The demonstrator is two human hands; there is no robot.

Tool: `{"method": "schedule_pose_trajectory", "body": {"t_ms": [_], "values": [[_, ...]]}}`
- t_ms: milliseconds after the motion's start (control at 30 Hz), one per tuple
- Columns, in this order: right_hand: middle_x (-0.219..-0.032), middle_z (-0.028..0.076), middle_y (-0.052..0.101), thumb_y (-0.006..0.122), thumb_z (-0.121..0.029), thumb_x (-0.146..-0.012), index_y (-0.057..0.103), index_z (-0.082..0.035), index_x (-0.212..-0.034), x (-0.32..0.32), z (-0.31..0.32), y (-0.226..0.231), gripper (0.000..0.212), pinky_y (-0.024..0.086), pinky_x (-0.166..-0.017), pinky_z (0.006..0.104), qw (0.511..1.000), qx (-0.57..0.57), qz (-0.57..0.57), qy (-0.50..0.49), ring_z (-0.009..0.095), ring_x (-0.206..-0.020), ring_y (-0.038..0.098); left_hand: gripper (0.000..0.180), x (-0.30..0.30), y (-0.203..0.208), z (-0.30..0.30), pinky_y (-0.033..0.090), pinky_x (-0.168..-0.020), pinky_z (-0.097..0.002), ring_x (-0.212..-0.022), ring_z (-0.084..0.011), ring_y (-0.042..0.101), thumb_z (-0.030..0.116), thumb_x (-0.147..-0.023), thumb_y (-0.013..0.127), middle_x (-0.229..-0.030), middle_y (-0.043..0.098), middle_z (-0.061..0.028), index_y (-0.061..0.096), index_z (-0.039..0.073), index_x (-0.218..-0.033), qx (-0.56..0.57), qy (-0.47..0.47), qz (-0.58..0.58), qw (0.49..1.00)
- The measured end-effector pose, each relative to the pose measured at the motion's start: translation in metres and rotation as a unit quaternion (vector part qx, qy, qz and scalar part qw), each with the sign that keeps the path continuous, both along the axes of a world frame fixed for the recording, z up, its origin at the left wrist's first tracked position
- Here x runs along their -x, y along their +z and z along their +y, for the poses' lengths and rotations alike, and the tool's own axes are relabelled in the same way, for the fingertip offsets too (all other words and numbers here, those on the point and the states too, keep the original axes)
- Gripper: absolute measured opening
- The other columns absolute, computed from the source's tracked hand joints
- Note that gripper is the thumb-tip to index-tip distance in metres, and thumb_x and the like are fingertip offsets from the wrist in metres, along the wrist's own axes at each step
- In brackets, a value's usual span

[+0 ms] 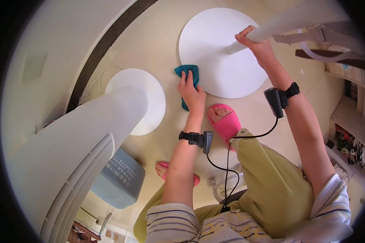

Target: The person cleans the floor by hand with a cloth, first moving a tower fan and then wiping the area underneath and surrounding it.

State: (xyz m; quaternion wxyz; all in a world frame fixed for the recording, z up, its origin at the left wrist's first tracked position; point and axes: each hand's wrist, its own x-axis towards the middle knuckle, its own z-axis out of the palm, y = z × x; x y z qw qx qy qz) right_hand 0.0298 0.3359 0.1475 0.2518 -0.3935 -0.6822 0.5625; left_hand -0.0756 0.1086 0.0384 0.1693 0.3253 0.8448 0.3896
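Note:
My left hand (190,91) holds a teal cloth (194,72) against the left edge of a white round base (219,44). Part of the cloth hangs out below the palm, with the fingers spread over its upper part. From the base rises a white pole (236,47), which slants to the upper right. My right hand (257,42) is closed around that pole, a little above the base. Its far fingers are partly hidden behind the pole.
A tall white appliance with vents (85,125) stands at the left on its own round base (154,97). Below it is a blue-grey box (121,178). A white cable (99,83) runs along the wall. Shelves with shoes (351,148) are at the right.

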Motion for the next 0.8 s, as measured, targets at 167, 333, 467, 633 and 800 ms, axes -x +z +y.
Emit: {"method": "schedule_pose_trajectory", "body": {"t_ms": [167,333,467,633,800], "values": [[-0.078,-0.003,0.059,0.073,-0.013,-0.08,0.06,-0.009,-0.076,-0.032,0.002,0.004,0.014,0.038,-0.071,0.0252,1.0,0.023,-0.007,-0.015,0.007,-0.078,0.05,0.056,-0.021,0.0,0.003,0.035,-0.101,-0.043,-0.116,-0.0386,0.041,-0.004,-0.074,0.052,-0.141,0.04,-0.0196,0.052,0.003,-0.129,-0.008,-0.025,-0.01,1.0],[-0.075,-0.005,0.057,0.074,-0.015,-0.079,0.059,-0.009,-0.074,-0.058,0.001,0.004,0.016,0.038,-0.066,0.0235,0.999,0.02,-0.004,-0.032,0.005,-0.074,0.049,0.055,-0.044,0.002,0.001,0.035,-0.102,-0.0434,-0.118,-0.0381,0.039,-0.004,-0.074,0.053,-0.141,0.039,-0.0187,0.052,0.004,-0.129,-0.008,-0.048,-0.032,0.998],[-0.076,-0.004,0.057,0.073,-0.015,-0.08,0.059,-0.009,-0.075,-0.079,0.002,0.004,0.016,0.038,-0.067,0.0235,0.999,0.021,-0.019,-0.033,0.006,-0.075,0.049,0.055,-0.055,0.003,0.001,0.035,-0.102,-0.0435,-0.118,-0.038,0.039,-0.004,-0.074,0.053,-0.14,0.04,-0.0183,0.053,0.005,-0.129,-0.02,-0.064,-0.032,0.997],[-0.077,-0.004,0.058,0.072,-0.014,-0.082,0.059,-0.009,-0.076,-0.09,-0.005,0.009,0.015,0.039,-0.069,0.0239,0.999,0.02,-0.008,-0.033,0.006,-0.076,0.05,0.054,-0.054,0.003,0.0,0.037,-0.101,-0.0425,-0.117,-0.0369,0.043,-0.004,-0.074,0.052,-0.136,0.045,-0.0171,0.054,0.005,-0.127,-0.017,-0.081,-0.035,0.996],[-0.082,-0.002,0.06,0.072,-0.013,-0.082,0.059,-0.008,-0.078,-0.101,-0.006,0.008,0.014,0.041,-0.076,0.0247,0.999,0.042,-0.013,-0.02,0.007,-0.081,0.053,0.05,-0.011,0.001,-0.005,0.04,-0.099,-0.0395,-0.112,-0.0322,0.053,-0.005,-0.073,0.05,-0.122,0.058,-0.0144,0.058,0.005,-0.121,-0.075,-0.085,-0.023,0.993]]}}
